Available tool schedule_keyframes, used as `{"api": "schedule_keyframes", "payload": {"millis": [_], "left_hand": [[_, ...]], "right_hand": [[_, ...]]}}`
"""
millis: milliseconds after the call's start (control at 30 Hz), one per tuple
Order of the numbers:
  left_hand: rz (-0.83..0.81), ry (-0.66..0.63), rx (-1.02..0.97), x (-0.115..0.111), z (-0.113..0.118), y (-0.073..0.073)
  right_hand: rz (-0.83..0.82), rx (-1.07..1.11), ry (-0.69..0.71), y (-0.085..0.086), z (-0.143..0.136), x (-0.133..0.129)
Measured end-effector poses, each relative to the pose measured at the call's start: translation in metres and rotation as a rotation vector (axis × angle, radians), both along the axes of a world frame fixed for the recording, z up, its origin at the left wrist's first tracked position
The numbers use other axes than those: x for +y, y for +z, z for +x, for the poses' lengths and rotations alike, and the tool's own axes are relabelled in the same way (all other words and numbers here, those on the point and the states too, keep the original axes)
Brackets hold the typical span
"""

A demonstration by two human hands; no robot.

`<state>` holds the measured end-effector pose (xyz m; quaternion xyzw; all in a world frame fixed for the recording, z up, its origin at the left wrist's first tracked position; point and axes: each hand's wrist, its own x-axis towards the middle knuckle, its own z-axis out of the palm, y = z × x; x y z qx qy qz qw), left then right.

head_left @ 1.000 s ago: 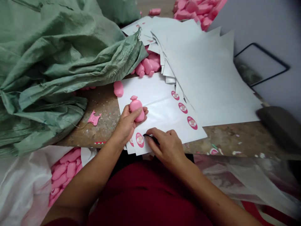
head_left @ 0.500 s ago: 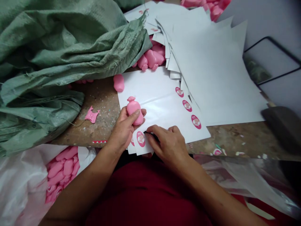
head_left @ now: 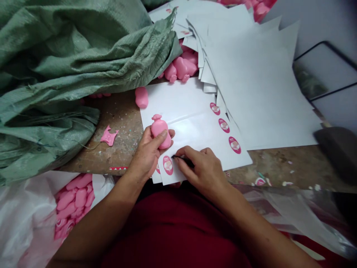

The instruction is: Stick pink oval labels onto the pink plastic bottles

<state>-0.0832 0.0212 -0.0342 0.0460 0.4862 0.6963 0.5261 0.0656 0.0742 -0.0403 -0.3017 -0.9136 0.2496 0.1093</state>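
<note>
A pink bottle-shaped piece is in my left hand, its thumb across the front and fingers behind. My right hand is closed around a thin dark tool, whose tip rests beside an oval pink label at the near left of a white sticker sheet. Three more oval labels, one of them lowest, line the sheet's right side. Another pink piece lies at the sheet's upper left corner.
A green woven sack covers the left of the worktable. Stacked white sheets lie at the right. Pink pieces are heaped behind. A white bag of pink pieces sits lower left. A pink scrap is on the table.
The view has shifted slightly. Both hands keep nearly the same position and grip, with the tool tip still beside the near-left label.
</note>
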Motion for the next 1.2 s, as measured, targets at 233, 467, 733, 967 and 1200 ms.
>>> {"api": "schedule_keyframes", "payload": {"millis": [233,467,733,967,1200], "left_hand": [[-0.011,-0.011,0.017,-0.001,0.001,0.000],[-0.026,-0.042,0.047,-0.008,-0.002,0.004],[-0.148,-0.508,1.150,-0.080,-0.013,0.021],[0.062,-0.728,1.792,-0.102,-0.009,0.004],[0.131,-0.707,1.953,-0.115,-0.003,-0.008]], "right_hand": [[0.178,0.011,-0.003,-0.006,-0.004,-0.005],[0.087,0.005,0.063,-0.002,0.003,0.001],[0.124,0.026,0.106,-0.007,0.022,-0.001],[0.033,0.102,0.109,-0.003,0.023,0.001],[0.185,0.159,0.206,-0.006,0.032,-0.015]]}}
